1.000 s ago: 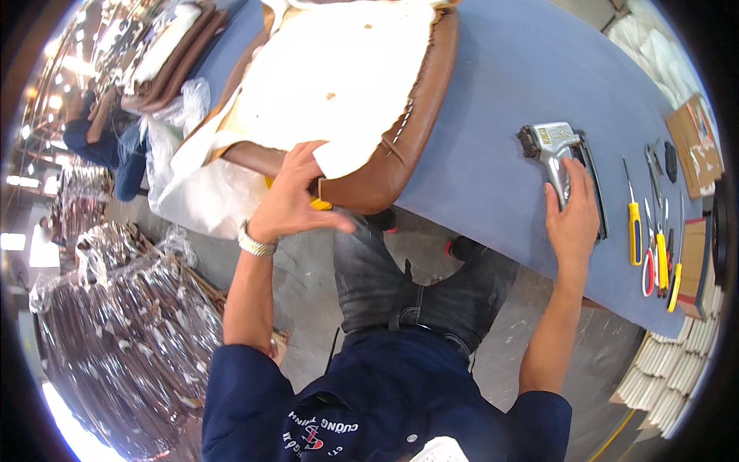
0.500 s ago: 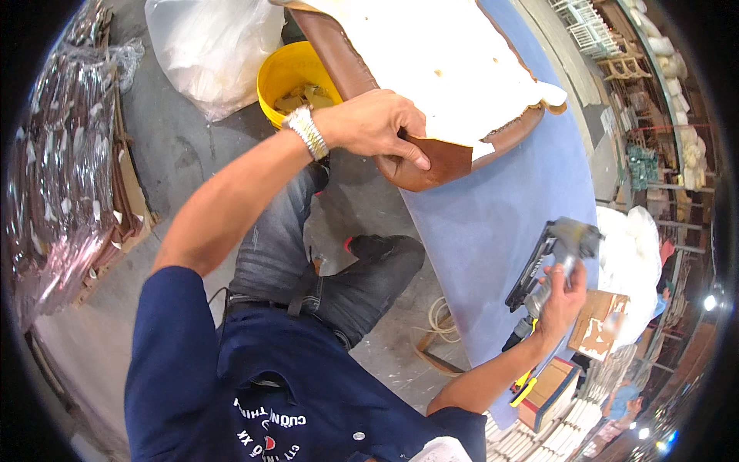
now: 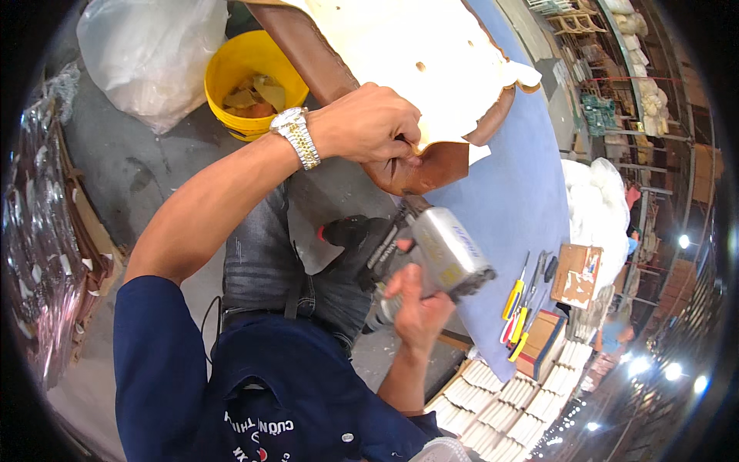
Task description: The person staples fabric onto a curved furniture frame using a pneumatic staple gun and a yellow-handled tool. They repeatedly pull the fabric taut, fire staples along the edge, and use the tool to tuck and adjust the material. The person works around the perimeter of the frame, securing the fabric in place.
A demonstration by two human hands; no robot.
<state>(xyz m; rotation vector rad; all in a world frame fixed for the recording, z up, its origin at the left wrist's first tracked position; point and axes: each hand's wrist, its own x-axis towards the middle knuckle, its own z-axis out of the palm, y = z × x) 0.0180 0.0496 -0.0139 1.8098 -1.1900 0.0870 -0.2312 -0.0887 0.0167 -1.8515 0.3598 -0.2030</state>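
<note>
The right hand (image 3: 416, 308) grips a silver and black staple gun (image 3: 431, 250) above the blue desk (image 3: 512, 200). Beyond, the left hand (image 3: 369, 123) (wristwatch on) pinches the brown leather edge (image 3: 423, 165) of a pale wooden seat panel (image 3: 400, 46) on the desk.

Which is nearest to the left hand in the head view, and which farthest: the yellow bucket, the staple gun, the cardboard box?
1. Staple gun, just below the left hand.
2. Yellow bucket, up-left on the floor.
3. Cardboard box, far right.
</note>
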